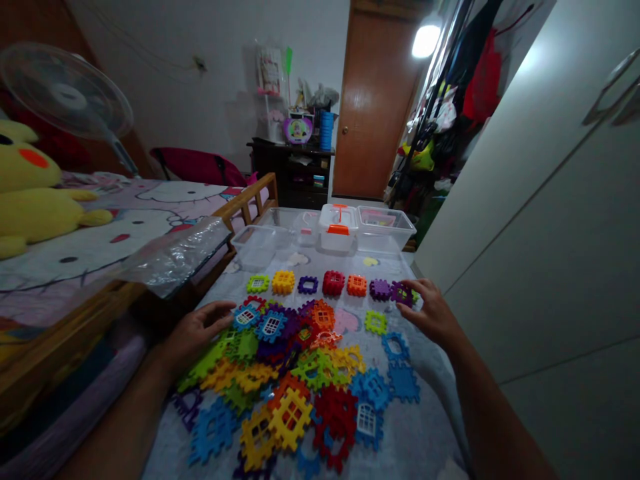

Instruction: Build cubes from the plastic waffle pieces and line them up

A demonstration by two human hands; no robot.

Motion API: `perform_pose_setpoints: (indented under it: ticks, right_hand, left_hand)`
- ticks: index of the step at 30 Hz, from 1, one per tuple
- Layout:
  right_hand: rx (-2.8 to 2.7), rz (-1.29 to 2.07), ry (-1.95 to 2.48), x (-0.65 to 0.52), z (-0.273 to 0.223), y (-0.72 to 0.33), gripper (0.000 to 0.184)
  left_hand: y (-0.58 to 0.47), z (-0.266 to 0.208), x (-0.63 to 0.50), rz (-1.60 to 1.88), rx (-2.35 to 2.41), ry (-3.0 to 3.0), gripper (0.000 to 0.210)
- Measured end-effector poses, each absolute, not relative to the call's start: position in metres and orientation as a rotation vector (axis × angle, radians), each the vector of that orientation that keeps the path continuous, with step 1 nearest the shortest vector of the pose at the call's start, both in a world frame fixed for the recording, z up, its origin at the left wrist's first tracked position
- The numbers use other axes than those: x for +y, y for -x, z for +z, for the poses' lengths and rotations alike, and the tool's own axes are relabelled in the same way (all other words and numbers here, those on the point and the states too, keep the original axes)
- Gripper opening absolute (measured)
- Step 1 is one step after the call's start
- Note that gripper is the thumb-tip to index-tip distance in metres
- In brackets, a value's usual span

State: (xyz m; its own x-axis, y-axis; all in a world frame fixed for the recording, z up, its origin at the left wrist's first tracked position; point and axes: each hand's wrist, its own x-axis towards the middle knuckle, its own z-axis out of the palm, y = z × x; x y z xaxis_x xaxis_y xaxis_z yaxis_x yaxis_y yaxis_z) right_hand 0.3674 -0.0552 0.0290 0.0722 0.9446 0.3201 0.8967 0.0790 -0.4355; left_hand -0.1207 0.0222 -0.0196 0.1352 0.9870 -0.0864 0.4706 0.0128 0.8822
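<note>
A heap of colourful notched plastic building blocks (280, 353) lies on the grey-blue cloth between my hands. My left hand (203, 327) rests at the heap's left side, thumb and fingers apart, near a blue window block (247, 317). At the right end of a row, my right hand (433, 313) has its thumb and fingers around a purple block (401, 293). A bit of green shows behind that block. The row also holds a green block (257, 284), a yellow stack (283, 282), a red stack (333, 283), an orange stack (357, 285) and a purple stack (380, 289).
Clear plastic bins (385, 230) and a lidded box with orange clips (339, 227) stand at the far end. A wooden bed rail (245, 203) runs along the left. A white cabinet (540, 220) borders the right side. One green block (375, 323) lies apart.
</note>
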Motion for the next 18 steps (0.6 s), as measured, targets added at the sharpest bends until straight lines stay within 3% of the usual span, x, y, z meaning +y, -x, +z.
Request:
perform_pose_setpoints:
  ticks: [7, 18]
  right_hand:
    - [-2.025, 0.11, 2.152, -0.017, 0.034, -0.362, 0.049]
    - [-2.135, 0.158, 2.218, 0.017, 0.025, -0.359, 0.046]
  left_hand:
    - [0.12, -0.018, 0.023, 0.798, 1.476, -1.591, 0.064]
    - [0.115, -0.013, 0.02, 0.821, 1.461, -1.506, 0.061]
